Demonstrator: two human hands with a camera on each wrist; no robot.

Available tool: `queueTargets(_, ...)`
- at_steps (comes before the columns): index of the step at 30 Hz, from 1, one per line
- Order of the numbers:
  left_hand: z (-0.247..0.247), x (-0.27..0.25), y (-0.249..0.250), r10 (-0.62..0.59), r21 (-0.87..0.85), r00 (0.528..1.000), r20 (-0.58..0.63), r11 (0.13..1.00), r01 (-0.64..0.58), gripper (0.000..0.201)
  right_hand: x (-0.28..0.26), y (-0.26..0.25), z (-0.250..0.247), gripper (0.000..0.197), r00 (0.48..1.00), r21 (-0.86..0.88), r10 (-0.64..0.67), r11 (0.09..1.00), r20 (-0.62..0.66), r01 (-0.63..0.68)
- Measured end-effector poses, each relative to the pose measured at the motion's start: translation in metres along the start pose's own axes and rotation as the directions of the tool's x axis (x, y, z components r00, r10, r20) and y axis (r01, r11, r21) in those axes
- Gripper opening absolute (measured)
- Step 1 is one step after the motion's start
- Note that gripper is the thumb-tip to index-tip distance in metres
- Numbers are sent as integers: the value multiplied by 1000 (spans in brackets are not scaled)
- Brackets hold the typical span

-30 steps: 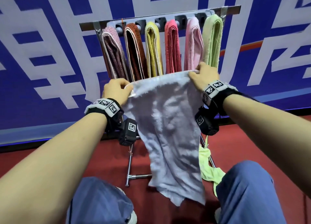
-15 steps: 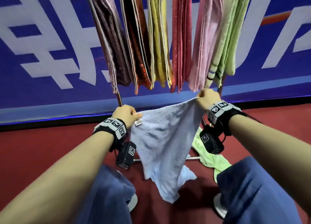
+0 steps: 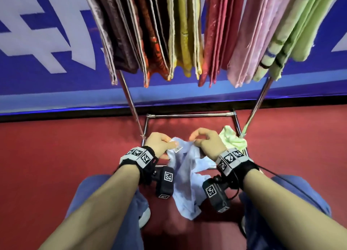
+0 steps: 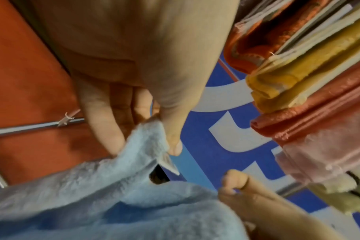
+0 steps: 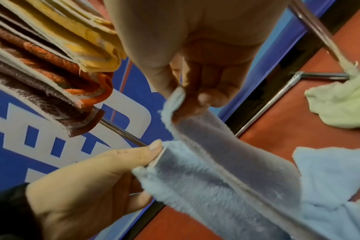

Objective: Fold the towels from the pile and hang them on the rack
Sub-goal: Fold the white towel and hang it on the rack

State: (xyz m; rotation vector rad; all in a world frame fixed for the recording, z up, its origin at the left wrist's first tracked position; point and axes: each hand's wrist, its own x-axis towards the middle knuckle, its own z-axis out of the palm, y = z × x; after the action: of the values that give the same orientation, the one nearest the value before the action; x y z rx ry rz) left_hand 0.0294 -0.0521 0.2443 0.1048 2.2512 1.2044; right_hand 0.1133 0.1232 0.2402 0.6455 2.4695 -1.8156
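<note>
1. Left hand (image 3: 159, 143): thumb and fingers pinch one top corner of the light blue towel (image 3: 185, 184), at the corner that carries a small white label (image 3: 178, 148). In the left wrist view the thumb lies flat over the hem, with the fingers behind the cloth.
2. Right hand (image 3: 206, 142): thumb and forefinger pinch the opposite top corner; the other fingers are curled. In the right wrist view the hemmed edge runs slack between the two pinches.
3. The two hands are close together, low over the floor (image 3: 56, 165), so the top edge sags into a loop and the body of the light blue towel hangs crumpled between the knees, its lower end near or on the floor.
4. Handling, as a judgement: the cloth is light, soft and fluffy, with no stiffness of its own. It will keep shape only under tension, and a pinch on the thicker hem should slip less than one on the pile. Corner holds suit a fold; the lower corners are the likely next points to take.
5. Rack (image 3: 189, 115): its base bars stand just beyond the hands. Six folded towels (image 3: 187, 34) hang side by side above.
6. A pale green towel (image 3: 233, 139) lies bunched at the right base bar, unfolded.
</note>
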Motion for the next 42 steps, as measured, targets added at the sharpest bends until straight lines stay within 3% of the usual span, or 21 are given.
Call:
queueTargets(3, 1, 6, -5, -11, -67, 1000, 28, 998, 12, 11, 1, -7, 6, 31, 989, 14, -83, 997, 124, 82)
queueTargets(6, 0, 10, 1, -3, -89, 997, 77, 996, 10, 10, -3, -13, 6, 31, 963, -164, -232, 954, 135, 252)
queueTargets(14, -11, 3, 36, 259, -29, 957, 133, 966, -258, 17, -11, -32, 11, 4, 888, -320, -440, 829, 135, 460)
queueTargets(20, -8, -12, 19, 242, -42, 959, 147, 970, -238, 21, -17, -14, 12, 5, 898, -341, -433, 835, 78, 432)
queueTargets(24, -1, -13, 6, 207, 8, 966, 153, 977, -211, 29, -21, -7, 12, 4, 898, -340, -405, 831, 174, 440)
queueTargets(27, 0, -13, 13, 213, -6, 964, 158, 977, -215, 31, -22, -6, 11, 5, 887, -316, -439, 829, 143, 461)
queueTargets(42, -14, -23, 9, 252, -149, 903, 349, 966, -212, 58, -8, 4, 18, 20, 883, -381, -432, 796, 185, 470)
